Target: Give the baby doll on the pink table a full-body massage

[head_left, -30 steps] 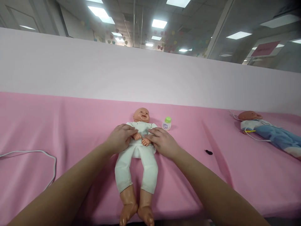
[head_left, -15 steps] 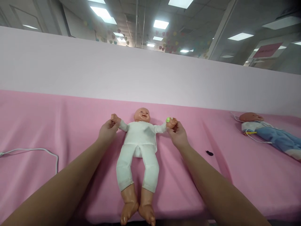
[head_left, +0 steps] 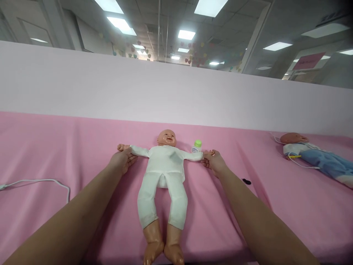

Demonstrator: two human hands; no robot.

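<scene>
A baby doll (head_left: 165, 162) in a white top and trousers lies on its back, bare feet toward me, both arms stretched out sideways. My left hand (head_left: 122, 160) grips the doll's wrist on the left, fingers under the sleeve end and the doll's small fist showing beyond. On the other side my right hand (head_left: 216, 162) is closed around the doll's other hand and hides most of it. Just behind that sleeve stands a small bottle (head_left: 196, 146) with a green cap and a printed label, partly covered by the arm.
Pink cloth (head_left: 96, 132) covers the padded table, backed by a white wall (head_left: 165, 95) with glass above. A second doll (head_left: 317, 152) in blue and white lies at right with thin tubing. A black object (head_left: 246, 181) sits near my right forearm; a white cable (head_left: 41, 180) lies left.
Both hands have spread outward and down, drawing the doll's arms from bent and raised to straight out sideways. More of the green-capped bottle now shows.
</scene>
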